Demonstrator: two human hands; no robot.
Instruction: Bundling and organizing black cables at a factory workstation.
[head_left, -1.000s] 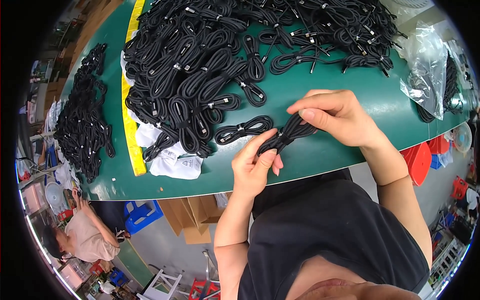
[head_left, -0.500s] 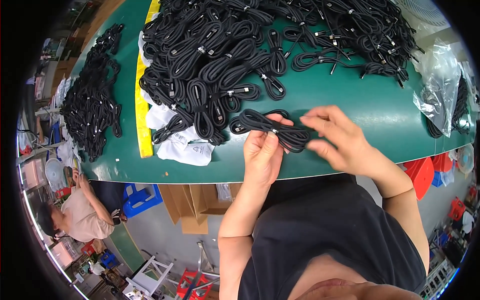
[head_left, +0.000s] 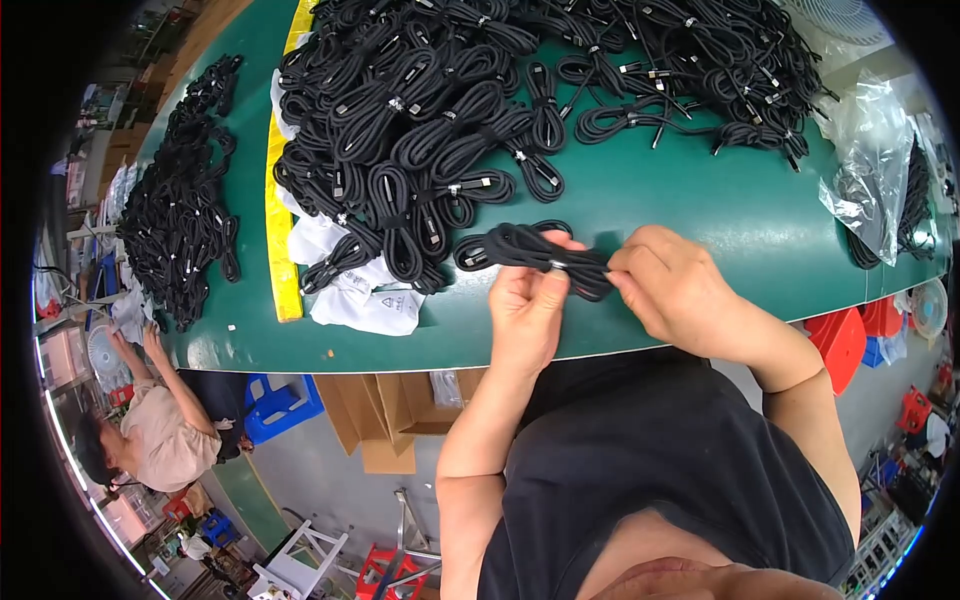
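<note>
A coiled black cable (head_left: 525, 245), cinched at its middle, is held above the near edge of the green table. My left hand (head_left: 527, 315) grips it from below, thumb across the middle. At the bundle's right end, my right hand (head_left: 672, 282) has its fingertips pinched together on the loops. What exactly lies between those fingertips is partly hidden. Behind the held bundle, another black loop (head_left: 470, 254) shows; I cannot tell whether it is separate. Just left is a large heap of coiled black cables (head_left: 395, 190) with metal plugs.
More cables (head_left: 740, 75) pile up at the far right, and others (head_left: 180, 210) lie left of a yellow strip (head_left: 283, 240). White bags (head_left: 368, 312) poke out under the heap. A clear plastic bag (head_left: 870, 170) lies at right. Another person (head_left: 165, 430) works at left.
My right hand has closed from spread fingers to a pinch on the bundle's right end. My left hand keeps its grip. The other person's arms have shifted.
</note>
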